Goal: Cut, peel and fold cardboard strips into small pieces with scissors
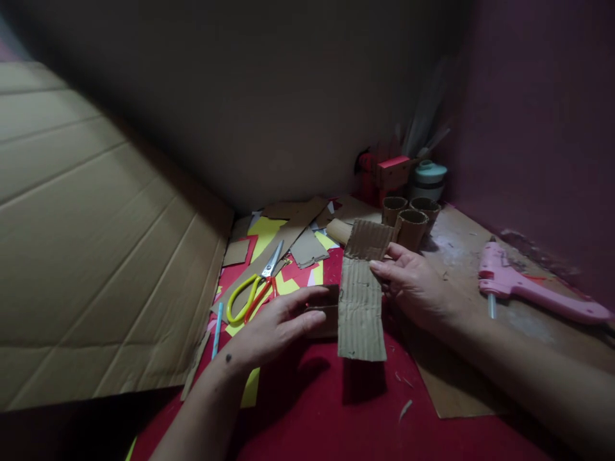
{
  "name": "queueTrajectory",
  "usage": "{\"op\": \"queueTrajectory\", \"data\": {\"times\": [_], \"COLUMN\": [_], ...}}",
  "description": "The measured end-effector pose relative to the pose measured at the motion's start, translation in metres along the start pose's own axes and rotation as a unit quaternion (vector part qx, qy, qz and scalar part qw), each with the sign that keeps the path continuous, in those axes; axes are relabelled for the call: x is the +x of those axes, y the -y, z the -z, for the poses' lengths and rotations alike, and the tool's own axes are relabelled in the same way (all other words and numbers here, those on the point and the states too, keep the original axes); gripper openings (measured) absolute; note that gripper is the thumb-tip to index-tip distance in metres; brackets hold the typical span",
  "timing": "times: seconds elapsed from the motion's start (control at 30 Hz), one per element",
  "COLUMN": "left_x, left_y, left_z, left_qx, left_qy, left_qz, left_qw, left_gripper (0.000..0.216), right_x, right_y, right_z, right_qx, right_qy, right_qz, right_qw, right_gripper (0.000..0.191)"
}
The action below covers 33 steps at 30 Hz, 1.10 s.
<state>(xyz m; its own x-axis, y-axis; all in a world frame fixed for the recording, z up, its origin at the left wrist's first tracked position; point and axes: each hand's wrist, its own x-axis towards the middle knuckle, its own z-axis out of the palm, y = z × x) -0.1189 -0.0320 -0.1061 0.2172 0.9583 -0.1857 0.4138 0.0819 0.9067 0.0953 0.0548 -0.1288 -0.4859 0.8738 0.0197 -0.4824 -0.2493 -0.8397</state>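
My right hand (416, 282) pinches the right edge of a creased corrugated cardboard strip (362, 307), held upright above the red surface. The strip's top part bends at a fold line. My left hand (283, 323) has its thumb and fingers around a smaller brown cardboard piece (324, 323) just left of the strip. Part of that piece is hidden behind the strip, so I cannot tell whether the two are joined. Scissors (262, 285) with one yellow and one orange-red handle lie open beyond my left hand. A light blue pen (218, 330) lies beside them.
A large cardboard sheet (106, 256) leans at the left. Cardboard scraps (307, 246) and coloured paper lie at the back. Several cardboard tubes (412, 230) stand near a teal-lidded container (429, 179). A pink glue gun (538, 288) rests on a board (456, 384) at the right.
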Motion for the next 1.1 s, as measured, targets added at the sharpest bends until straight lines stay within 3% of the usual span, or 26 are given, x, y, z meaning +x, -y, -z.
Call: {"op": "queueTrajectory", "data": {"times": [0.1, 0.27, 0.43, 0.63, 0.77, 0.97, 1.1], "left_x": [0.000, 0.000, 0.002, 0.002, 0.000, 0.000, -0.003], "left_y": [-0.002, -0.009, -0.004, -0.004, -0.006, -0.008, -0.011], "left_z": [-0.002, -0.004, -0.004, -0.006, -0.007, -0.009, -0.017], "left_qx": [-0.001, -0.021, -0.081, -0.091, -0.098, -0.141, -0.146], "left_qy": [-0.005, -0.066, -0.158, -0.131, -0.146, -0.249, -0.264], "left_qz": [0.004, 0.004, 0.001, -0.002, -0.018, -0.084, -0.129], "left_qw": [1.000, 0.998, 0.984, 0.987, 0.984, 0.954, 0.945], "left_gripper": [0.038, 0.028, 0.022, 0.022, 0.019, 0.010, 0.014], "right_x": [0.000, -0.004, -0.013, -0.015, -0.013, -0.001, 0.000], "right_y": [0.000, 0.002, 0.007, 0.009, 0.007, 0.001, -0.003], "right_z": [0.001, 0.006, 0.004, 0.002, 0.003, 0.004, 0.002], "right_qx": [0.013, 0.063, 0.069, 0.129, 0.149, 0.069, -0.007], "right_qy": [0.001, 0.026, 0.049, 0.044, 0.039, -0.022, -0.069], "right_qz": [-0.009, -0.126, -0.154, -0.180, -0.199, -0.135, -0.040], "right_qw": [1.000, 0.990, 0.984, 0.974, 0.968, 0.988, 0.997], "right_gripper": [0.037, 0.011, 0.021, 0.031, 0.035, 0.014, 0.012]}}
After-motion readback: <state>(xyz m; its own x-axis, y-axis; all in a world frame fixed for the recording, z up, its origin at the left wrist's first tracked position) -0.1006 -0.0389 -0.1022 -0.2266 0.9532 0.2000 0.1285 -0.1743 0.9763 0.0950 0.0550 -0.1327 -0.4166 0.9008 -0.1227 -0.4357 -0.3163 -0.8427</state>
